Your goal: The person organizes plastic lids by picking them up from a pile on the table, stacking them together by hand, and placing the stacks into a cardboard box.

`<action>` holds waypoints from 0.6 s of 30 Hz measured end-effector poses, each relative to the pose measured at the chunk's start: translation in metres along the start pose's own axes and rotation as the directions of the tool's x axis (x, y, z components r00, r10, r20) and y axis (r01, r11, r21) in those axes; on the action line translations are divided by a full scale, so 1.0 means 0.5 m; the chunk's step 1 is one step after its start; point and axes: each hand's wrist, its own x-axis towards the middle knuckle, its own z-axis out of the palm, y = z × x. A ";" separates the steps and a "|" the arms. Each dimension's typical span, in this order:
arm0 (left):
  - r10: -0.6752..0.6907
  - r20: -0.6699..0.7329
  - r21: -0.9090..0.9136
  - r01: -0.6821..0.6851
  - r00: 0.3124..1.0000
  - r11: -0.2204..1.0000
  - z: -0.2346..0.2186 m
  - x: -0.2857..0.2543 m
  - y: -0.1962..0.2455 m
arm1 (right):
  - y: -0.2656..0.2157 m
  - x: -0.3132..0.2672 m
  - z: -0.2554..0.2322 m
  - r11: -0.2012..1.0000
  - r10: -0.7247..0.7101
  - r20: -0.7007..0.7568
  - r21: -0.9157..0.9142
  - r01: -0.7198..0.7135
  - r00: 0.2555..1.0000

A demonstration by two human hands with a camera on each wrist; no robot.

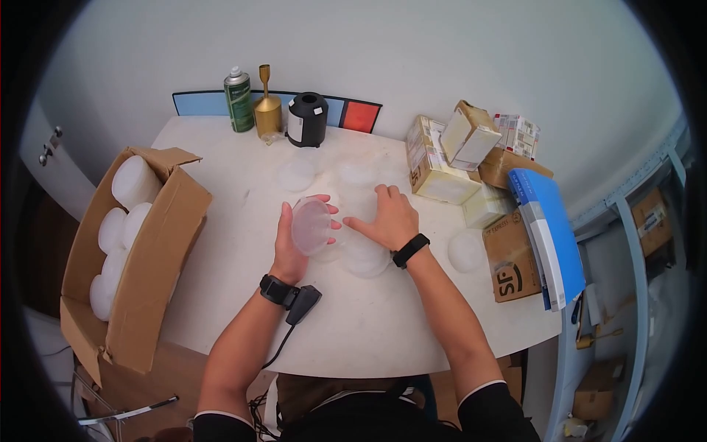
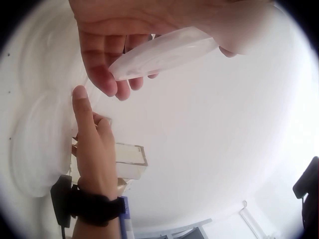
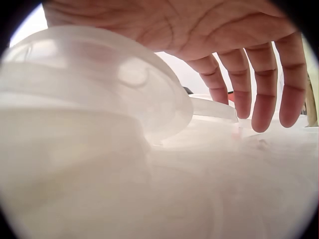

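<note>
My left hand [image 1: 286, 247] holds a shallow, round, translucent plastic lid [image 1: 311, 227] by its edges above the table. Seen edge-on in the left wrist view, that lid [image 2: 164, 55] lies between the thumb side and the fingers. To its right, my right hand [image 1: 395, 221] reaches over the table with fingers spread and nothing in them. Below and around both hands lie several translucent round plastic pieces [image 1: 366, 259], some overlapping. Close under the right palm [image 3: 234, 40], a domed clear piece [image 3: 104, 74] fills the left of the right wrist view.
A cardboard box [image 1: 158, 272] of white round containers [image 1: 136, 182] stands at the left. Along the back are a green spray can [image 1: 238, 102], a gold candlestick [image 1: 268, 114] and a black cylinder [image 1: 307, 121]. Small boxes [image 1: 442, 162] and blue binders [image 1: 549, 228] crowd the right side.
</note>
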 end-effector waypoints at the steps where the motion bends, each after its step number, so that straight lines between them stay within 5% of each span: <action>1: -0.008 -0.001 -0.001 0.008 1.000 1.000 0.001 -0.001 0.001 | -0.001 0.002 0.007 1.000 -0.016 -0.012 0.023 0.016 1.000; 9: -0.029 0.015 0.007 0.029 0.999 1.000 0.011 -0.006 0.003 | 0.041 -0.019 -0.010 0.973 -0.066 -0.069 0.218 0.079 0.995; 18: -0.031 -0.055 0.012 0.031 0.998 0.999 0.012 -0.005 0.009 | 0.077 -0.092 -0.019 0.905 -0.206 -0.400 0.271 0.329 0.893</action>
